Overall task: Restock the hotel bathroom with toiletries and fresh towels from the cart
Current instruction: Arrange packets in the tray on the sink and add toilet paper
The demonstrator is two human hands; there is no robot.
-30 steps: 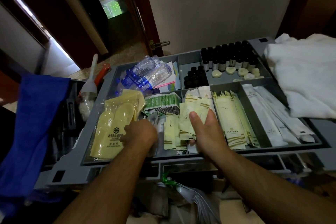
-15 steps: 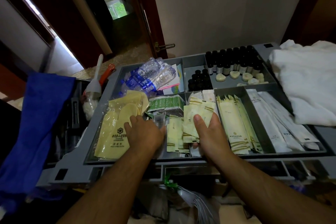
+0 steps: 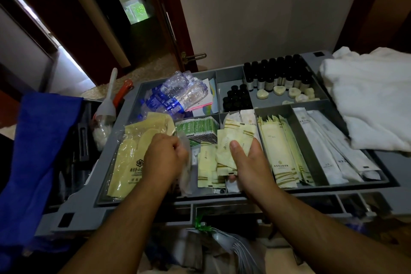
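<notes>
The cream sachets (image 3: 231, 140) sit fanned in the right hand (image 3: 249, 162). The thumb presses across their faces and the fingers curl up behind them, above the middle front compartment of the cart tray (image 3: 155, 204). They look feather-light, thin and crinkly, with slick film that would probably slide packet on packet. A flat pinch across the middle of the stack, as here, seems safer than holding one serrated edge. Nothing about them looks breakable.

Taking those sachets as the centre of the dial, the left hand (image 3: 164, 158) is at 9 o'clock, its fingers closed round a clear plastic packet (image 3: 185, 169); I cannot tell what is inside. More loose sachets lie in the compartment at 6 o'clock, under both hands. A row of green sachets (image 3: 198, 128) stands on edge at 11 o'clock, with water bottles (image 3: 175, 95) lying on their sides beyond. Dark bottles (image 3: 278, 73) and pale soaps (image 3: 280, 90) fill the back compartments at 1 o'clock. At 3 o'clock lie long cream packets (image 3: 278, 153), then long white packets (image 3: 322, 147).

Yellow slipper packs (image 3: 131, 162) lie past the left hand. A blue cloth (image 3: 44, 151) hangs further out at 9 o'clock.

The white towels (image 3: 373, 100) are heaped at 2 o'clock, their lower edge over the tray's right rim. They look soft and bulky, likely a two-handed lift, and both hands are occupied now.
</notes>
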